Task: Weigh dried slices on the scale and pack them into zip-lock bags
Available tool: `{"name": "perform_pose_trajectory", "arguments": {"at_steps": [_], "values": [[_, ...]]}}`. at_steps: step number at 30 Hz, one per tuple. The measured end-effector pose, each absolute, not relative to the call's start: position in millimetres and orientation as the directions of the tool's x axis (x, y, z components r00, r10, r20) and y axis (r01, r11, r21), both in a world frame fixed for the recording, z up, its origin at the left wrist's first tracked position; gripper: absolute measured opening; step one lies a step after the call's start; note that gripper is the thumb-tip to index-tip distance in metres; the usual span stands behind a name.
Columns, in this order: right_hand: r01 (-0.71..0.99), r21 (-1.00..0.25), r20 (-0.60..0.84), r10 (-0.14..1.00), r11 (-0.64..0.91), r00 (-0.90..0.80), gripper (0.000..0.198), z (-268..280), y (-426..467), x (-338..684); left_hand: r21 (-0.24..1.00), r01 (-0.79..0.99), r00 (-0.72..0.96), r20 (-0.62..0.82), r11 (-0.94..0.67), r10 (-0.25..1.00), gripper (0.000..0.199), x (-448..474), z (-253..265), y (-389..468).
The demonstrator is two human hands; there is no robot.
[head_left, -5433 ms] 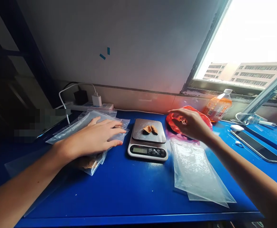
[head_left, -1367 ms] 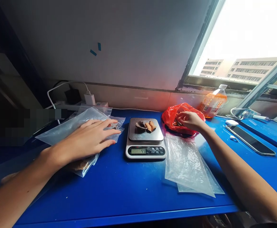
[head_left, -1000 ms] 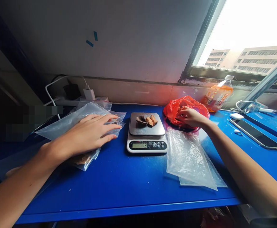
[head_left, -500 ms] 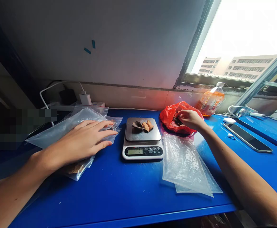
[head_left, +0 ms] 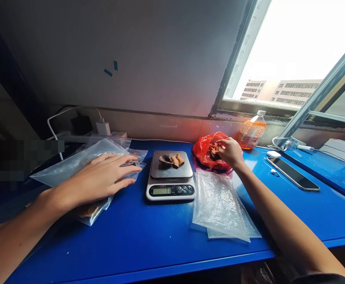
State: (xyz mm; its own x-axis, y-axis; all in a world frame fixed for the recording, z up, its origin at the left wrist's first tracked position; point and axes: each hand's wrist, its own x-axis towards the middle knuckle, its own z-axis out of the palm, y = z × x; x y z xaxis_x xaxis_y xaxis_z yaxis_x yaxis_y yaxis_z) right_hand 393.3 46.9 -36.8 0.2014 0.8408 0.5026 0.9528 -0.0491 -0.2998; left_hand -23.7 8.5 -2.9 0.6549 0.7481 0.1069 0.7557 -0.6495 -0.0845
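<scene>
My left hand (head_left: 110, 173) lies open, palm down with fingers spread, over a pile of clear zip bags (head_left: 72, 161). Brown dried matter shows in a bag beneath it. At the mouth of a red plastic bag (head_left: 202, 148), my right hand (head_left: 231, 152) has its fingers pinched on what looks like a piece of dried peel, partly hidden by the fingers. More brown pieces (head_left: 212, 152) lie inside. Between the hands stands a digital kitchen scale (head_left: 171, 191). Several curled pieces of dried peel (head_left: 172, 160) rest on its metal plate, one of them darker.
Flat clear bags (head_left: 220, 209) lie right of the scale. An orange drink bottle (head_left: 252, 130) stands behind the red bag. Farther right are a phone (head_left: 293, 173), a white earphone case (head_left: 273, 154) and an earbud (head_left: 274, 172). A white charger (head_left: 103, 128) sits at the back left.
My right hand has drawn back slightly within the red bag's mouth, and more brown pieces show there. My left hand stays over the bags. The view has shifted slightly.
</scene>
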Motion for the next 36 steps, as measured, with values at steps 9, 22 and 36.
{"name": "perform_pose_trajectory", "arguments": {"at_steps": [9,22,36], "values": [[0.950,-0.302,0.287,0.943,-0.077,0.167,0.007,-46,50,357,-0.084,0.753,0.658,0.123,-0.652,0.743,0.041,-24,-5,10],[0.542,-0.835,0.255,0.941,0.099,0.221,0.013,-12,34,388,-0.109,0.759,0.650,0.099,-0.641,0.753,0.042,-24,-1,6],[0.486,-0.797,0.247,0.928,0.358,-0.279,0.020,5,1,341,-0.145,0.740,0.671,0.083,-0.657,0.737,0.040,-20,-1,2]]}}
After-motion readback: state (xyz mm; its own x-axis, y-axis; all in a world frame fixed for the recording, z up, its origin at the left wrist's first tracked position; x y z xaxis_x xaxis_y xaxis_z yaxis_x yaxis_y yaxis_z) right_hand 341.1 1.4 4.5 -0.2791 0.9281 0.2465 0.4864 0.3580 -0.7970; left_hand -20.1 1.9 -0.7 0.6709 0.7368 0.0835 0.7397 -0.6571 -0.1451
